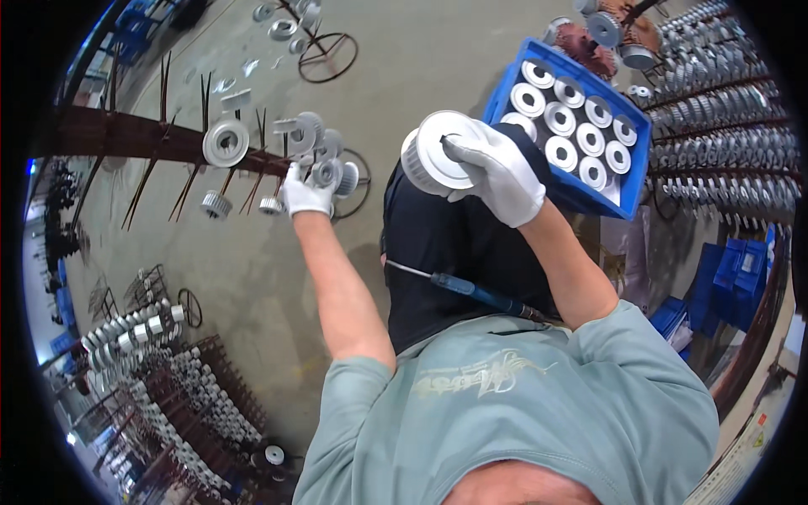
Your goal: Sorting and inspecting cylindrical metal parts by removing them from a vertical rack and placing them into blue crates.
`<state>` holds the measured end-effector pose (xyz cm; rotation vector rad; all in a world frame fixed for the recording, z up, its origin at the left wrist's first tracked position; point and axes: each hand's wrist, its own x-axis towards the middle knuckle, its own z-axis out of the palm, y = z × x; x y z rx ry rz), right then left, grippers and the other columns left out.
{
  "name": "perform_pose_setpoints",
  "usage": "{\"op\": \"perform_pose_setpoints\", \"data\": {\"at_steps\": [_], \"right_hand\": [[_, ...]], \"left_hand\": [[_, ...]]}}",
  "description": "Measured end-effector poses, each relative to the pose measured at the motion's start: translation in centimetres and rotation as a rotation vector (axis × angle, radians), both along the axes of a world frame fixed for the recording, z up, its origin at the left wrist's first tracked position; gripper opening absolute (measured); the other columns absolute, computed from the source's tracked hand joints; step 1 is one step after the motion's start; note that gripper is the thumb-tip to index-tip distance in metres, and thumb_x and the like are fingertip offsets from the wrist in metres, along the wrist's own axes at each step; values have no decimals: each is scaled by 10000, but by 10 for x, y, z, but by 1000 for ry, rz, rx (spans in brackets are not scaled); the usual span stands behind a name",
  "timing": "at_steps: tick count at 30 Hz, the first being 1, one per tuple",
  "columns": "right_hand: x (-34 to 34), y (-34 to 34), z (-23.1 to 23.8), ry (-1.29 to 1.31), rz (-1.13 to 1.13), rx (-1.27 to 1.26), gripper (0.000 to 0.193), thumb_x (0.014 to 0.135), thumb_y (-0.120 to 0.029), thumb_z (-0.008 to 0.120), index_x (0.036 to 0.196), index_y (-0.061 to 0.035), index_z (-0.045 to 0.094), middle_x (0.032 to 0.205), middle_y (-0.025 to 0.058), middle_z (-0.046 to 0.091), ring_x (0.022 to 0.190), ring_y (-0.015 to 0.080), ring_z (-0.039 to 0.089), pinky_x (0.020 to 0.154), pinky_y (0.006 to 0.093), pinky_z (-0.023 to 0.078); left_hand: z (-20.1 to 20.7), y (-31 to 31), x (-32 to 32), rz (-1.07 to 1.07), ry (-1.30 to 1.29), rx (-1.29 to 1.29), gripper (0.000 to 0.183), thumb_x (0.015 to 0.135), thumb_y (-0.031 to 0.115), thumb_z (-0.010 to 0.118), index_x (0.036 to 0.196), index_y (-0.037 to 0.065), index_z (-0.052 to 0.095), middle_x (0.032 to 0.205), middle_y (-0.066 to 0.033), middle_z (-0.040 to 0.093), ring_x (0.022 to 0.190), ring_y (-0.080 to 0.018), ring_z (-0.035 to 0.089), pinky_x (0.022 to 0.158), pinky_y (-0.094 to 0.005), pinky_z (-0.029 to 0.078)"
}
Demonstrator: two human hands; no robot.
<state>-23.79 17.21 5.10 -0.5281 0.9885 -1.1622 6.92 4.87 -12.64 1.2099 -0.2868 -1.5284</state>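
Note:
My right hand (505,172), in a white glove, holds a silver toothed pulley (438,151) with wide round flanges above my dark-trousered legs. Its thumb presses near the centre hole. Further left, my white-gloved left hand (309,194) is closed at the end of a brown rack beam (168,130), beside several hanging pulleys (326,172); the pulleys partly hide what its fingers grip. Another flanged pulley (225,143) hangs on the beam. Across my lap lies a blue-handled screwdriver-like tool (475,290) with a thin metal shaft.
A blue crate (627,198) holding several pulleys stands beyond my right arm. Racks packed with pulleys (707,105) line the right side, and more racks (194,396) stand at the lower left. Blue bins (741,269) sit at the far right. A round-based stand (328,59) is ahead.

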Motion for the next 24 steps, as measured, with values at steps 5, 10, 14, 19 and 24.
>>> {"op": "perform_pose_setpoints", "data": {"at_steps": [5,10,14,19,24], "right_hand": [[17,12,2,191,0,10,439,910,-156,608,1278,58,501,1081,144,621,886,145,614,727,223,511],[33,20,-15,509,59,-141,482,905,-184,634,1299,53,493,1113,173,625,957,207,621,820,285,527],[51,32,-19,553,191,-228,529,895,-223,654,1317,47,483,1145,182,619,1000,238,617,881,320,510],[41,57,15,263,458,-6,539,873,-169,654,1341,33,481,1234,179,588,1088,264,590,945,355,470],[22,108,1,1343,952,-299,508,832,-168,676,1269,49,534,1210,223,607,1021,342,633,868,365,505]], "left_hand": [[42,45,-23,194,4,100,258,946,264,530,1112,82,606,1180,-137,585,1076,-298,563,884,-425,484],[116,140,-72,-130,-22,-210,367,955,229,553,1283,63,546,1198,-108,593,1101,-210,559,897,-337,472],[146,164,-91,-247,-40,-173,462,929,183,535,1368,55,465,1239,-133,568,1057,-237,581,901,-375,491],[119,182,-54,-218,188,-141,557,887,207,542,1399,21,424,1284,-193,540,1053,-299,590,940,-425,501],[97,200,-15,-28,784,-208,601,863,255,574,1385,-11,437,1294,-240,529,1062,-344,587,983,-447,498]]}}
